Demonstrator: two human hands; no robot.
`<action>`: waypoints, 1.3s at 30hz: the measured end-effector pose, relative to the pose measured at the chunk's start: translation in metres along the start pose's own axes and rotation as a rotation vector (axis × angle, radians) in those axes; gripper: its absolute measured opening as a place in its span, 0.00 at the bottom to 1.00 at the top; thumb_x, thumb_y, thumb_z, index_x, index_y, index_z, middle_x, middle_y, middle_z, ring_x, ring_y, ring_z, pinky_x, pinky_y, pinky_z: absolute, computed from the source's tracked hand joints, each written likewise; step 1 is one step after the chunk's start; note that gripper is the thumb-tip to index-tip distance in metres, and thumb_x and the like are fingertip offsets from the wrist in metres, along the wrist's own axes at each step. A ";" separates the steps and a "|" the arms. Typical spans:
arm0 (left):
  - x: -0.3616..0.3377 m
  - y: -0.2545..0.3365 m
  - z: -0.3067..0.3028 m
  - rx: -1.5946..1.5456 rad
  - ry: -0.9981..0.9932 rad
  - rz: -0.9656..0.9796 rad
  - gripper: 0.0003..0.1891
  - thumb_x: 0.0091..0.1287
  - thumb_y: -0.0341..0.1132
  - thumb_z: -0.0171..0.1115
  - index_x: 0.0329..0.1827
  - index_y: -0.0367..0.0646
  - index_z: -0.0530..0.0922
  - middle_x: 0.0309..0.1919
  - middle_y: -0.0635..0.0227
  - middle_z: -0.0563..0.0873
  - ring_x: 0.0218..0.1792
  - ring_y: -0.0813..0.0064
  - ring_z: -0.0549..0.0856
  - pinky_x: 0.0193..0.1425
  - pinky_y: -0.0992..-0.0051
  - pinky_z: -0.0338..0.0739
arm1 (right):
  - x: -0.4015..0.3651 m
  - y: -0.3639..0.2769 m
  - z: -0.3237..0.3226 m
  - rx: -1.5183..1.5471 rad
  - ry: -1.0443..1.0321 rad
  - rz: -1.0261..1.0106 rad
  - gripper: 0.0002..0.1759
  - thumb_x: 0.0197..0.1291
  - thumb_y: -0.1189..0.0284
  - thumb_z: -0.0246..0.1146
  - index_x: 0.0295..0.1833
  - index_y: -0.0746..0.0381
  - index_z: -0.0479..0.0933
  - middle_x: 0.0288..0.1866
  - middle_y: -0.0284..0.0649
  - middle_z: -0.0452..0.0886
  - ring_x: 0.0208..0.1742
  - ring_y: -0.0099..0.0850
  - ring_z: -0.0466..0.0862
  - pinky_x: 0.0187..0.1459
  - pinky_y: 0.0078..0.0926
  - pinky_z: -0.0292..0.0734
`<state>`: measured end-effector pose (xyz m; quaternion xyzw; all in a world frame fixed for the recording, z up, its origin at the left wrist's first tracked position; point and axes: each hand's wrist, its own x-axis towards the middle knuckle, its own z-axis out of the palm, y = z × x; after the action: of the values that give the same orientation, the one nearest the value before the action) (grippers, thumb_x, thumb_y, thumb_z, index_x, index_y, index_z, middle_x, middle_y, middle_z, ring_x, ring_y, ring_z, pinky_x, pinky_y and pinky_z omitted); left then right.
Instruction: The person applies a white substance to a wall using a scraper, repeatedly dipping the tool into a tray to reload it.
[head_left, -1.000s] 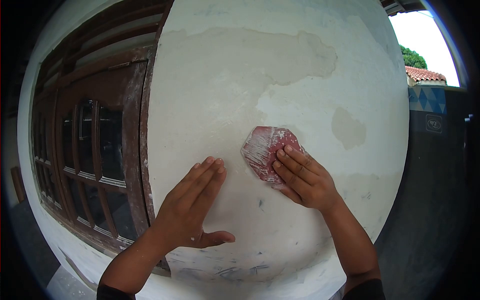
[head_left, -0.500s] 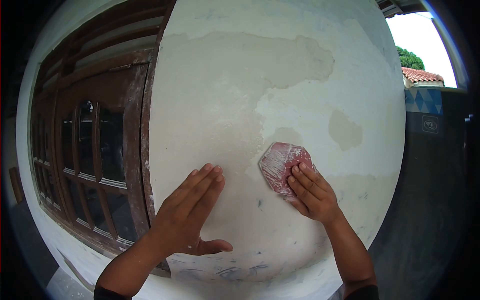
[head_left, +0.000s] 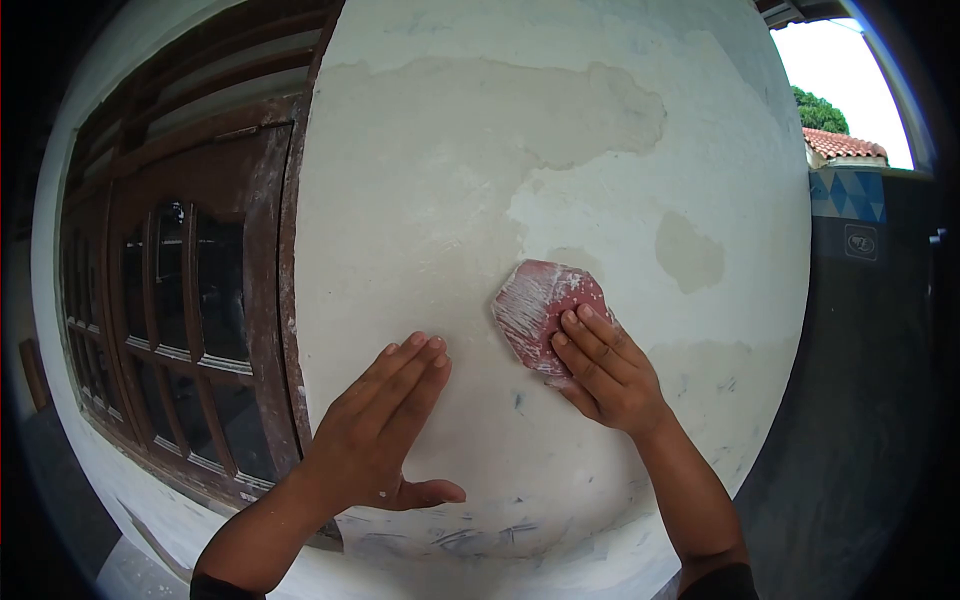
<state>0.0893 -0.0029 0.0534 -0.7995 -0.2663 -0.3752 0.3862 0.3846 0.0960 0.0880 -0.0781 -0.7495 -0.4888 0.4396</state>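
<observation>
My right hand [head_left: 610, 372] grips a flat, reddish, many-sided pad [head_left: 535, 310], its fingers laid over the right part of the face. White streaks and specks cover the pad, which lies against the patchy pale wall [head_left: 420, 190]. To the left, my left hand [head_left: 385, 430] rests at the wall with its fingers stretched out together and the thumb apart. Nothing is in it. The thumb of my right hand is mostly hidden behind the pad.
A brown wooden window frame [head_left: 292, 250] with dark panes borders the wall on the left. Beige patches [head_left: 690, 252] and dark scuff marks [head_left: 460, 540] show on the wall. At the right are a dark surface [head_left: 850, 350] and a tiled roof [head_left: 845, 146].
My right hand has slid the pad up and to the left across the wall. My left hand stays almost where it was.
</observation>
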 end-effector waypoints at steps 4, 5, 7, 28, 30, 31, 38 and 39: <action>0.003 0.003 0.000 -0.019 0.011 0.021 0.57 0.56 0.73 0.66 0.72 0.27 0.65 0.69 0.41 0.73 0.72 0.44 0.72 0.75 0.52 0.68 | 0.001 0.001 0.011 0.003 -0.036 -0.016 0.25 0.57 0.65 0.72 0.60 0.62 0.82 0.66 0.43 0.81 0.70 0.39 0.78 0.66 0.38 0.77; 0.000 0.002 -0.002 -0.019 0.012 0.020 0.57 0.56 0.73 0.66 0.72 0.27 0.65 0.69 0.41 0.73 0.72 0.44 0.72 0.75 0.52 0.68 | -0.011 0.001 0.009 -0.012 -0.046 -0.015 0.26 0.57 0.65 0.72 0.60 0.63 0.82 0.66 0.44 0.81 0.70 0.39 0.78 0.66 0.38 0.77; -0.008 0.001 -0.005 -0.005 0.006 0.003 0.57 0.57 0.73 0.65 0.71 0.27 0.66 0.68 0.41 0.73 0.71 0.44 0.73 0.75 0.52 0.68 | -0.023 0.000 0.005 -0.024 -0.054 -0.024 0.26 0.57 0.65 0.73 0.60 0.63 0.82 0.66 0.44 0.81 0.70 0.40 0.78 0.66 0.38 0.78; -0.006 0.003 -0.003 -0.006 0.020 0.015 0.57 0.56 0.74 0.66 0.71 0.27 0.67 0.67 0.41 0.75 0.70 0.44 0.74 0.74 0.52 0.69 | -0.013 -0.003 0.010 -0.022 -0.045 -0.003 0.25 0.58 0.65 0.72 0.61 0.62 0.82 0.65 0.43 0.82 0.70 0.39 0.78 0.66 0.40 0.77; -0.013 0.001 -0.007 0.003 0.013 0.010 0.56 0.56 0.74 0.66 0.71 0.27 0.67 0.67 0.41 0.75 0.70 0.45 0.74 0.74 0.52 0.69 | -0.032 -0.004 0.003 -0.065 -0.048 -0.018 0.26 0.59 0.65 0.72 0.60 0.64 0.82 0.65 0.45 0.81 0.69 0.40 0.78 0.66 0.39 0.78; -0.014 0.000 -0.008 0.010 0.003 0.006 0.56 0.56 0.73 0.66 0.71 0.27 0.67 0.67 0.41 0.75 0.70 0.45 0.75 0.74 0.52 0.69 | -0.030 -0.004 0.003 -0.066 -0.047 -0.020 0.26 0.59 0.65 0.72 0.60 0.64 0.82 0.65 0.45 0.81 0.69 0.40 0.78 0.66 0.39 0.78; -0.006 0.002 -0.002 -0.018 0.021 0.012 0.57 0.56 0.74 0.66 0.71 0.27 0.66 0.67 0.42 0.74 0.71 0.46 0.73 0.75 0.52 0.68 | -0.010 -0.008 0.007 -0.019 -0.057 -0.012 0.26 0.57 0.65 0.73 0.61 0.62 0.82 0.65 0.43 0.82 0.70 0.39 0.78 0.65 0.39 0.78; -0.008 0.003 -0.004 -0.010 0.009 0.010 0.56 0.57 0.74 0.65 0.71 0.27 0.67 0.67 0.42 0.74 0.71 0.46 0.73 0.75 0.52 0.68 | -0.014 -0.007 0.008 -0.022 -0.069 -0.010 0.26 0.57 0.65 0.73 0.61 0.62 0.82 0.64 0.43 0.82 0.70 0.39 0.78 0.65 0.38 0.78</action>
<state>0.0855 -0.0091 0.0474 -0.8011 -0.2589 -0.3780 0.3852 0.3846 0.1031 0.0715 -0.0958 -0.7593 -0.4961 0.4101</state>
